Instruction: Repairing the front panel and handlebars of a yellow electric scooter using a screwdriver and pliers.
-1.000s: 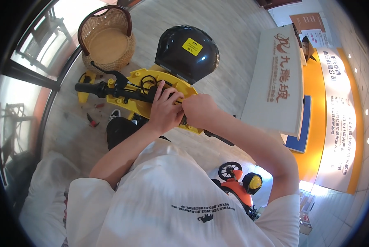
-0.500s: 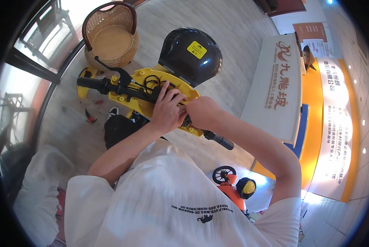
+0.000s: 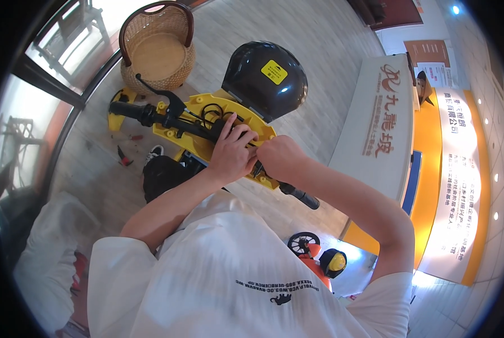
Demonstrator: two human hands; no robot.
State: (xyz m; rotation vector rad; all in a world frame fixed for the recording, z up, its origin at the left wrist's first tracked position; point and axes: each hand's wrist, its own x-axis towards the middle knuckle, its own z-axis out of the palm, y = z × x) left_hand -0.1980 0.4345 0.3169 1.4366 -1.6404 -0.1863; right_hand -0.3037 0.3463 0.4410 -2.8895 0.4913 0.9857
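A black handlebar (image 3: pixel 173 121) with rubber grips lies over an open yellow plastic shell (image 3: pixel 201 102). My left hand (image 3: pixel 233 153) has its bent fingers closed over the bar's middle. Beside it, touching or nearly so, my right hand (image 3: pixel 283 158) is curled into a fist; whatever it pinches is hidden behind the fingers. Black cables (image 3: pixel 209 111) loop inside the shell, and a brake lever (image 3: pixel 160 93) sticks out by the left grip. Against the shell's far side stands a dark glossy curved cover (image 3: pixel 246 73) bearing a yellow sticker (image 3: pixel 275 72).
Beyond the left grip is a wicker chair (image 3: pixel 157 61). A small red-and-black tool (image 3: pixel 125 160) lies on the floor, left of my shoe (image 3: pixel 154 152). On the right stands a white counter (image 3: pixel 370 107). An orange vehicle (image 3: pixel 315 267) with a black wheel (image 3: pixel 301 243) sits lower right.
The view has shifted slightly, so the surroundings sit a little lower and the handlebar a little to the right. Both hands keep nearly the same place and grip.
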